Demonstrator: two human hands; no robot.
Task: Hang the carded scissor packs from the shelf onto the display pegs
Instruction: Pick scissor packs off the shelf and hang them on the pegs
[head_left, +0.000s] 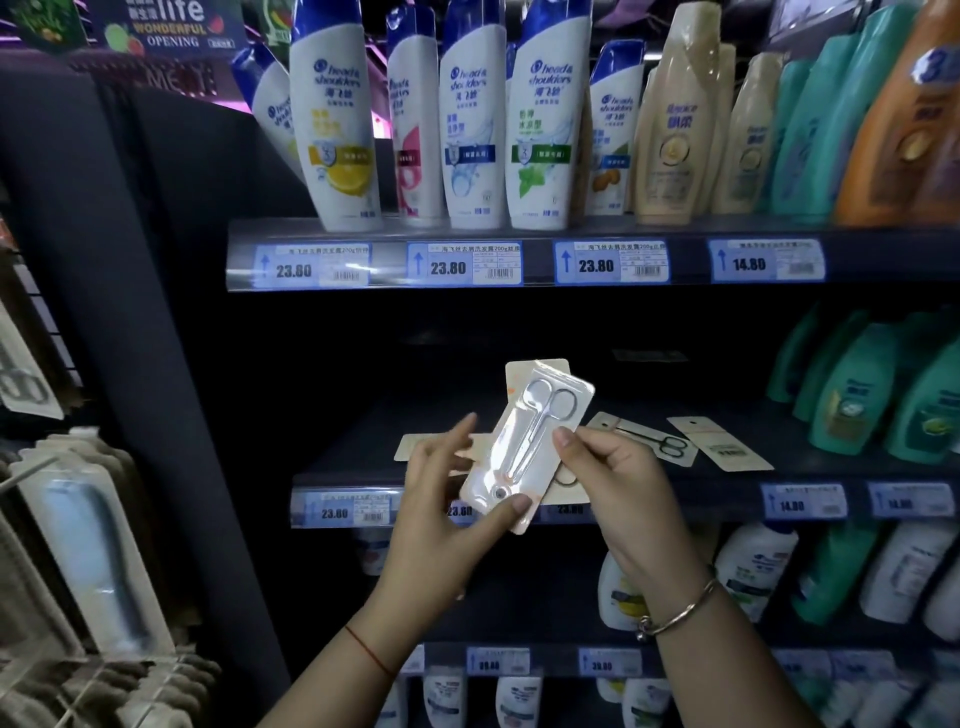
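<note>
Carded scissor pack in clear blister (524, 441) held tilted before dark middle shelf's front edge (727, 499), left hand (441, 514) pinching bottom, right hand (608, 467) gripping side; more cards (644, 439) lie on shelf.

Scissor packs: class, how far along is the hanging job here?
Done: carded packs already hang on the pegs at left. In hand: the left hand and right hand hold one scissor pack. Left: two packs on the shelf.

Shop aisle: shelves of shampoo bottles (337, 119), price tags (311, 266) along shelf edges.
</note>
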